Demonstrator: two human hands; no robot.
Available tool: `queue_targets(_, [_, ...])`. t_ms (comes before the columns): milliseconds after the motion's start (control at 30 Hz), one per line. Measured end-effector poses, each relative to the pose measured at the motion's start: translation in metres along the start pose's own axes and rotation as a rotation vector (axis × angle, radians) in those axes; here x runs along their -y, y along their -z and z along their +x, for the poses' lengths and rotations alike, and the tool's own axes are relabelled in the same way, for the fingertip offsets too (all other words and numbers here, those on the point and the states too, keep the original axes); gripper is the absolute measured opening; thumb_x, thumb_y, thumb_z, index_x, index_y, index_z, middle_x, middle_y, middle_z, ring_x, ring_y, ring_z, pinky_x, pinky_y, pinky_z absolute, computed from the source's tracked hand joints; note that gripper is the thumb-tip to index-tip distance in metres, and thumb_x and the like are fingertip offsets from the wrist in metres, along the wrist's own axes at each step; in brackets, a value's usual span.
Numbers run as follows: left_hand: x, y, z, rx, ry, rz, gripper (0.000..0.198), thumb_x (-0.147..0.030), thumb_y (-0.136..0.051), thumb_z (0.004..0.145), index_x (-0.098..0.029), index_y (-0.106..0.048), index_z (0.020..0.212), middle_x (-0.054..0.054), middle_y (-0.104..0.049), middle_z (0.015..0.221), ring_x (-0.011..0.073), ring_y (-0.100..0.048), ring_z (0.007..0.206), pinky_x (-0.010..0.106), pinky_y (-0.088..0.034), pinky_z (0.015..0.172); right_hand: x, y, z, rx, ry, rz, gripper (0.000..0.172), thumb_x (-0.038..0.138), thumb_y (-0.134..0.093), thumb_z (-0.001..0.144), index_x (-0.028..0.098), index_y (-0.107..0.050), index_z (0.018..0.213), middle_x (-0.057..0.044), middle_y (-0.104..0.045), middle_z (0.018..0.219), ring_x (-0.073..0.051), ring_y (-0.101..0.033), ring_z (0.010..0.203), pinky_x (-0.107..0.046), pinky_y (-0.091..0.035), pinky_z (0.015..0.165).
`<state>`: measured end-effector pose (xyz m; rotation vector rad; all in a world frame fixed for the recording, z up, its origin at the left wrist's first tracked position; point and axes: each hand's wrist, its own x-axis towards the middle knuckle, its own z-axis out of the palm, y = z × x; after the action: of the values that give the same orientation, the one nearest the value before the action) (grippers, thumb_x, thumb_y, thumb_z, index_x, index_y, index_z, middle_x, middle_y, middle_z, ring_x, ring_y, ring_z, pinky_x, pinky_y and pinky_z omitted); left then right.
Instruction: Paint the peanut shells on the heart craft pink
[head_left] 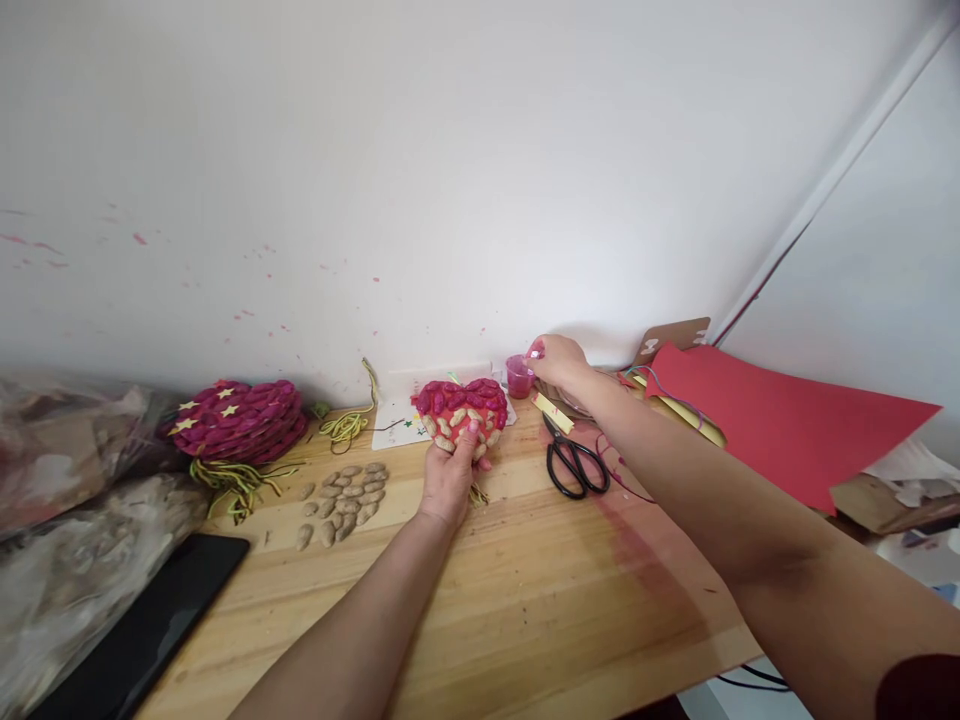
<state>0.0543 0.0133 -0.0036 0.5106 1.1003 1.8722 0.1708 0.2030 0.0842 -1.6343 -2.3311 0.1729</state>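
My left hand (448,480) grips a red heart-shaped craft piece (459,415) from below, its thumb pressed on the front. Peanuts cover that piece: the upper ones are coated magenta, while the lower ones keep their plain shell colour. My right hand (559,357) is closed in a pinch just right of a small clear cup (520,376) of magenta liquid. What those fingers hold is too small to make out. Loose peanuts (351,497) lie on the table to the left of my left hand. Black-handled scissors (574,460) rest below my right forearm.
Stacked magenta peanut pieces with yellow stars (240,420) sit at the left, beside plastic bags (97,540) and a black flat device (150,620). Yellow-green yarn (346,428) lies near the wall. Red paper sheets (780,415) are at the right. The wooden table (480,620) ends at lower right.
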Motion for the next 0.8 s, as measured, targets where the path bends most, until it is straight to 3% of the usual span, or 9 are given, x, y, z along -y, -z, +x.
queue_targets(200, [0.002,0.0,0.001,-0.004,0.013,0.021,0.059,-0.058,-0.094,0.054,-0.014,-0.071,0.085,0.002,-0.071,0.079,0.0065,-0.052,0.051,0.02,-0.044,0.045,0.001,0.001,-0.001,0.006,0.021,-0.067,0.024,0.04,-0.066,0.091,0.025,-0.079,0.105,-0.01,-0.079,0.111,-0.028,-0.068,0.112,-0.035,-0.048,0.088])
queue_targets(367, [0.003,0.002,0.002,0.016,0.008,0.015,0.058,-0.058,-0.094,0.056,-0.014,-0.072,0.087,0.005,-0.073,0.084,0.0093,-0.057,0.057,0.021,-0.045,0.047,-0.002,0.001,-0.001,-0.003,0.062,-0.081,0.024,0.042,-0.07,0.089,0.022,-0.08,0.097,-0.014,-0.079,0.11,-0.033,-0.064,0.118,-0.039,-0.046,0.093])
queue_targets(633, [0.006,0.004,0.004,0.033,-0.006,0.035,0.057,-0.059,-0.091,0.06,-0.014,-0.072,0.09,0.005,-0.072,0.085,0.0088,-0.056,0.057,0.021,-0.045,0.046,-0.007,0.006,-0.006,-0.139,0.03,0.084,0.023,0.04,-0.067,0.09,0.021,-0.078,0.093,-0.009,-0.079,0.097,-0.025,-0.069,0.094,-0.032,-0.043,0.078])
queue_targets(800, [0.005,0.004,0.005,0.029,0.007,0.034,0.061,-0.063,-0.092,0.055,-0.014,-0.069,0.084,0.004,-0.071,0.079,0.0083,-0.054,0.053,0.022,-0.044,0.046,-0.028,0.011,-0.022,-0.293,-0.02,0.259,0.028,0.042,-0.056,0.096,0.018,-0.07,0.094,-0.008,-0.076,0.088,-0.02,-0.066,0.08,-0.03,-0.043,0.07])
